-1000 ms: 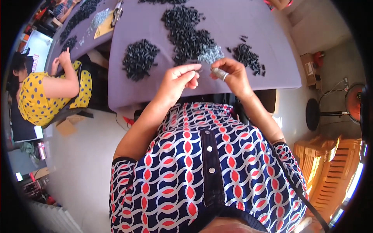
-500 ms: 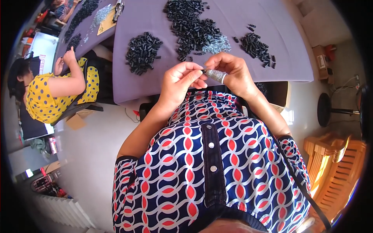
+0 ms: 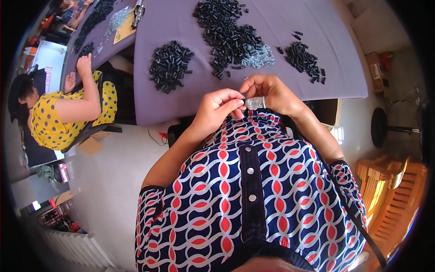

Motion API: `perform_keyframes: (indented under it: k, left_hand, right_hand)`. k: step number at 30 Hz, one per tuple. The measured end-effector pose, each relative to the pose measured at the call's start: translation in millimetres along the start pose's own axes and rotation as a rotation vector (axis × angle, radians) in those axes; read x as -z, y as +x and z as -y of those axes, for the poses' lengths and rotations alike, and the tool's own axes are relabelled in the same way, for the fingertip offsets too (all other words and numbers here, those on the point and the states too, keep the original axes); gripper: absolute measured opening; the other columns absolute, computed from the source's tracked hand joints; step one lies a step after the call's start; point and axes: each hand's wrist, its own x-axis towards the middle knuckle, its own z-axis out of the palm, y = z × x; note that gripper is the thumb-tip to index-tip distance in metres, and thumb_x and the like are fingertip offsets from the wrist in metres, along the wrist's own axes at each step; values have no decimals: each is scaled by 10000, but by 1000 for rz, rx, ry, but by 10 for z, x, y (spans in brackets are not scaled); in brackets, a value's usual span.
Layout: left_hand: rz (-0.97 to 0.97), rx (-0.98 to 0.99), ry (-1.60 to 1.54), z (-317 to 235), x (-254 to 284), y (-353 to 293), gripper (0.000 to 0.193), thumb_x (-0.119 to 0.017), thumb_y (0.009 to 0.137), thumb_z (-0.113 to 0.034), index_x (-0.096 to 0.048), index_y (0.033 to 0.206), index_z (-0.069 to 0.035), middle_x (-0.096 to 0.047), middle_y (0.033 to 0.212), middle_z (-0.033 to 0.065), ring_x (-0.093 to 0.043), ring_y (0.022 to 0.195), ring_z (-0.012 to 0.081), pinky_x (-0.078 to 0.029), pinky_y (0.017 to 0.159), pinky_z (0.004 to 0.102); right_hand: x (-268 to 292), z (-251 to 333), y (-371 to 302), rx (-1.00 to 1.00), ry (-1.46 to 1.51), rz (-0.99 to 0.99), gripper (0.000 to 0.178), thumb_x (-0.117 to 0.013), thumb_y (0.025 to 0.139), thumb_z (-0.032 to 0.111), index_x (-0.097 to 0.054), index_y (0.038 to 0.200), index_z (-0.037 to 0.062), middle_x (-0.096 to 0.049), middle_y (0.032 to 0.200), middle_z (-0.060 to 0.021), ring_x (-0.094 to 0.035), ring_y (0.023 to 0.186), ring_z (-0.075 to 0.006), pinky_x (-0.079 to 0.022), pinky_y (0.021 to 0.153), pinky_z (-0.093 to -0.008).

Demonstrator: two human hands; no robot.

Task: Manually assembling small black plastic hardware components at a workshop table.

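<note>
At the table's near edge, my left hand [image 3: 218, 108] pinches a small black plastic piece [image 3: 244, 95] between thumb and fingertips; most of it is hidden. Facing it, my right hand [image 3: 275, 96] is curled, with its fingertips meeting the same piece. A silver-grey wrap [image 3: 255, 103] covers my right thumb. Beyond my hands lies a big heap of black tubular pieces [image 3: 226, 34], with small clear pieces [image 3: 257, 56] along its near right side. Smaller heaps of black pieces sit left [image 3: 170, 66] and right [image 3: 302, 60] of it.
A purple-grey cloth [image 3: 281, 27] covers the table. On the left, a person in a yellow dotted top [image 3: 68, 113] sits by more black pieces [image 3: 93, 20] and clear pieces [image 3: 117, 20]. A wooden bench [image 3: 398, 199] and a black fan [image 3: 379, 128] stand to the right.
Both hands have come lower and slightly right, closer to my body. My wrapped right thumb has turned more level, and the black piece is more covered by my fingers.
</note>
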Motion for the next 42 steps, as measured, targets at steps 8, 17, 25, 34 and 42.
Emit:
perform_keyframes:
  k: [8, 17, 25, 34, 42]
  left_hand:
    - [11, 118, -229, 168, 195, 97, 201, -566, 1031, -131, -645, 1100, 40, -691, 862, 81, -668, 675, 127, -553, 632, 237]
    - [-36, 145, -447, 111, 334, 128, 206, -601, 1020, -184, -644, 1073, 10, -680, 846, 61, -633, 676, 105, -535, 649, 230]
    - [-16, 175, -390, 85, 453, 92, 149, -616, 990, -129, -647, 1073, -9, -674, 849, 35, -627, 683, 100, -525, 658, 227]
    - [-215, 59, -444, -24, 555, -17, 140, -589, 1002, -125, -631, 1084, -20, -656, 874, 52, -586, 690, 125, -476, 640, 250]
    - [-243, 30, -390, 12, 508, 12, 136, -619, 994, -152, -641, 1041, -26, -671, 854, 28, -608, 688, 104, -488, 654, 240]
  right_hand:
    - [-95, -110, 171, -46, 89, -13, 256, -728, 901, 5, -626, 1135, 1, -683, 927, -20, -640, 861, -81, -520, 785, -239]
    - [-214, 149, 320, 89, -410, -118, 169, -757, 865, 57, -688, 1008, 1, -678, 908, -42, -651, 845, -136, -514, 775, -273]
    - [-97, 59, 341, 171, -440, -105, 202, -742, 862, 68, -698, 1054, 21, -670, 941, -65, -645, 842, -164, -509, 750, -304]
    - [-25, -88, 743, 353, -1212, -127, 320, -650, 728, -29, -672, 1039, 40, -620, 923, -132, -658, 836, -361, -539, 726, -432]
    - [4, -57, 715, 314, -1007, -122, 269, -678, 785, -38, -666, 1044, 34, -624, 890, -101, -671, 796, -284, -545, 705, -362]
